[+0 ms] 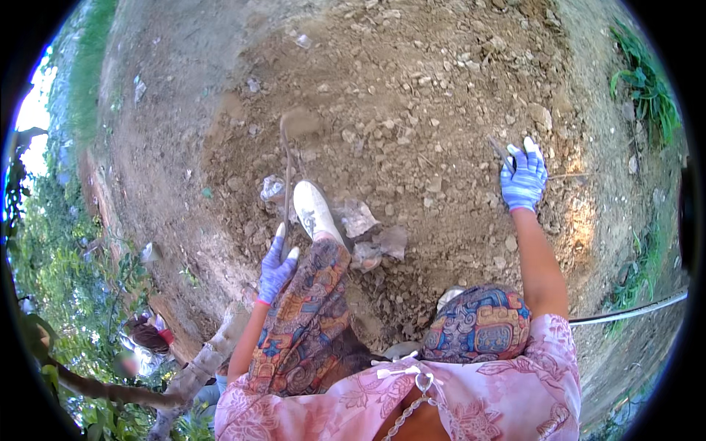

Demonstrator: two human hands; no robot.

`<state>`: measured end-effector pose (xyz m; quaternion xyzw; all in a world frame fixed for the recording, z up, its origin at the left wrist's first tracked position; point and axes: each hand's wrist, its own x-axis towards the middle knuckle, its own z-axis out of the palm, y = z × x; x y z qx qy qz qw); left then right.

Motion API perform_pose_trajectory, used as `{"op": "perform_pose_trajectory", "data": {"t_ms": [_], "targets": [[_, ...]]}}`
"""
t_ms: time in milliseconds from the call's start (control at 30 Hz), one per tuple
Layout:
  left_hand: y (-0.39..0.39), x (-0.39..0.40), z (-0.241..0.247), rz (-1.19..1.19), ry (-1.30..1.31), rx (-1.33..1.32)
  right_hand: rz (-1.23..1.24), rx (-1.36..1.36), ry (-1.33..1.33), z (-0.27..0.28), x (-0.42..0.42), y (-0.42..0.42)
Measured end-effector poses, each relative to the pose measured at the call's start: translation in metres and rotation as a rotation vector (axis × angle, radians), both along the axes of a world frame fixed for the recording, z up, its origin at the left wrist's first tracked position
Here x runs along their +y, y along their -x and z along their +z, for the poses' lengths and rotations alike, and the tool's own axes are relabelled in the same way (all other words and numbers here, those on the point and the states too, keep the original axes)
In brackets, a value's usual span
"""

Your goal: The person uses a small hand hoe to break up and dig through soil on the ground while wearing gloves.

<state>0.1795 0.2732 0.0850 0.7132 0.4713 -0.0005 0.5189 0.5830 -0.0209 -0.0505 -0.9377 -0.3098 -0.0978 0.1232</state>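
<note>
My left hand (pixel 276 271), in a purple knit glove with white fingertips, is beside my left knee. A long brown stick (pixel 288 176) runs between its thumb and fingers and out over the soil; its far end bends near a blurred brown patch. My right hand (pixel 524 173), gloved the same way, reaches low over the broken soil (pixel 408 110) on the right. A short dark stick-like piece (pixel 499 151) sticks out from under its fingers; its other end is hidden by the glove. My white shoe (pixel 315 209) stands on the dirt between the hands.
Crumpled plastic scraps (pixel 356 219) lie beside the shoe. A hose or pipe (pixel 629 314) crosses at right, near grass clumps (pixel 645 82). At lower left are a tree branch (pixel 190 380), leafy plants (pixel 60 231) and another person (pixel 146 342).
</note>
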Motion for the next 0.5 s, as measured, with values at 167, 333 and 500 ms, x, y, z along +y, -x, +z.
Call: {"op": "perform_pose_trajectory", "data": {"t_ms": [167, 333, 500], "targets": [[-0.057, 0.015, -0.002, 0.067, 0.276, -0.012, -0.001, 0.018, 0.001, -0.004, -0.002, -0.003], [-0.099, 0.01, 0.033, 0.149, 0.281, 0.052, -0.021, 0.03, 0.077, -0.005, -0.007, 0.001], [-0.045, 0.031, 0.032, -0.496, 0.032, 0.222, -0.014, -0.021, 0.024, -0.012, -0.002, 0.001]]}}
